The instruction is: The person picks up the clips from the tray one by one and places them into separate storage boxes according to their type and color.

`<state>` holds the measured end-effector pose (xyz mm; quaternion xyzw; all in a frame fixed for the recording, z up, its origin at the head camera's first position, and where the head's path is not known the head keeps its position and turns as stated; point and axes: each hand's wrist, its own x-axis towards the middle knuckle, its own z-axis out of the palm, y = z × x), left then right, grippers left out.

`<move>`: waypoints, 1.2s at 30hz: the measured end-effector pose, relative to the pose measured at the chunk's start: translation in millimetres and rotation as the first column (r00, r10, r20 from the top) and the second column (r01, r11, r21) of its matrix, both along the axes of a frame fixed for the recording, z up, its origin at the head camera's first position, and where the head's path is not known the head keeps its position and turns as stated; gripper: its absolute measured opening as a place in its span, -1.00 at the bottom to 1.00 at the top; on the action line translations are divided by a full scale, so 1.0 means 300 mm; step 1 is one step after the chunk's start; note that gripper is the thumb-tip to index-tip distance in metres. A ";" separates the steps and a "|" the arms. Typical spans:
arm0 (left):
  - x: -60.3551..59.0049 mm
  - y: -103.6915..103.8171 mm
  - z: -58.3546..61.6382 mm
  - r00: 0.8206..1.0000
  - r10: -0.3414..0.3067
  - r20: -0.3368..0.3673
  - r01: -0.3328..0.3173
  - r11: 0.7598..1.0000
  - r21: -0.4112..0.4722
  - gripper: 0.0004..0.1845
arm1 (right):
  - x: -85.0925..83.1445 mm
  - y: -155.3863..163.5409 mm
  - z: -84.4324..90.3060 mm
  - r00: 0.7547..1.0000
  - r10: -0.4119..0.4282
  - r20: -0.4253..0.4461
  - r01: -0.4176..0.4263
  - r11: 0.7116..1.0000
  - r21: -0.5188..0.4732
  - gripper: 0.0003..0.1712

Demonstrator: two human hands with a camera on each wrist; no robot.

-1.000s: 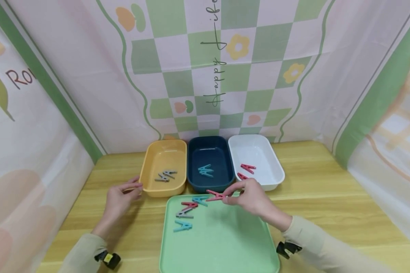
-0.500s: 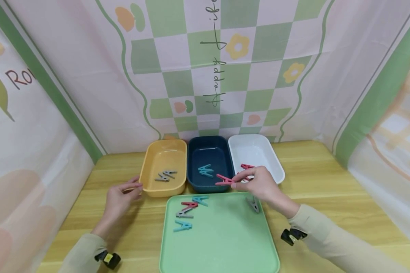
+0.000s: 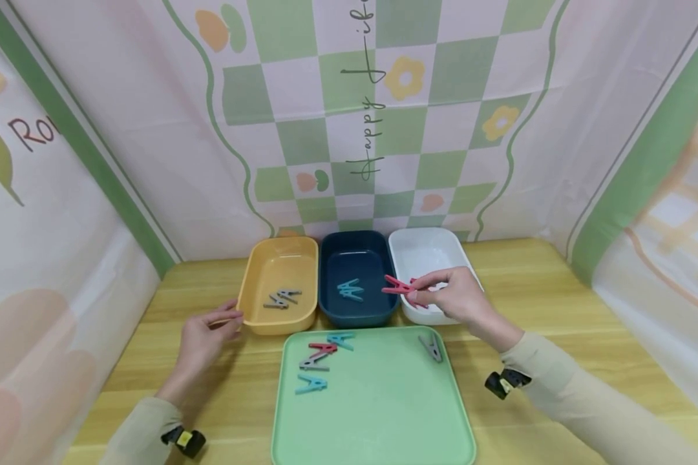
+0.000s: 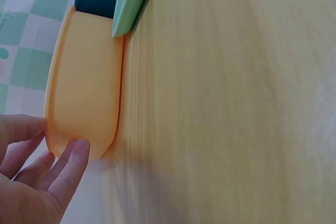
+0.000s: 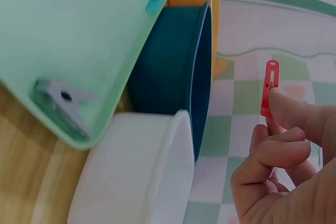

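My right hand (image 3: 450, 298) pinches a red clothespin (image 3: 397, 286) (image 5: 269, 87) over the left rim of the white bin (image 3: 436, 261) (image 5: 142, 177). Another red clip (image 3: 420, 303) lies in that bin, mostly hidden by the hand. My left hand (image 3: 205, 334) (image 4: 37, 177) rests with relaxed fingers against the left end of the yellow bin (image 3: 279, 284) (image 4: 84, 93), which holds grey clips (image 3: 282, 298). The dark blue bin (image 3: 356, 274) (image 5: 173, 66) holds teal clips (image 3: 349, 290). On the green tray (image 3: 372, 400) (image 5: 68, 40) lie several clips: red (image 3: 322, 348), teal (image 3: 340, 340), grey (image 3: 313, 365), teal (image 3: 311, 385), and a grey one (image 3: 431, 347) (image 5: 63, 100) at the right.
The three bins stand side by side at the back of a wooden table (image 3: 558, 323), right against the patterned cloth backdrop (image 3: 349, 116). The tray sits in front of them near the table's front edge. Cloth walls close in on both sides.
My right hand has lifted the red clothespin off the tray and carried it back and to the right, to the white bin. The left hand has stayed by the yellow bin.
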<state>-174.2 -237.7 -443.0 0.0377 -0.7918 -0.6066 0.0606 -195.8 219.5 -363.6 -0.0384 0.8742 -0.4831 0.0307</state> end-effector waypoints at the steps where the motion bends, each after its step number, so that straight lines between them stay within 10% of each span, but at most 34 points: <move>1: 0.000 0.000 0.000 1.000 0.000 0.000 0.000 1.000 -0.002 -0.77 | -0.005 0.006 0.002 1.000 0.002 0.003 -0.002 1.000 0.002 -0.76; 36: 0.000 0.002 0.005 1.000 0.002 0.012 -0.002 1.000 0.004 -0.76 | -0.276 0.092 -0.002 0.979 -0.098 0.180 0.079 0.991 0.108 -0.66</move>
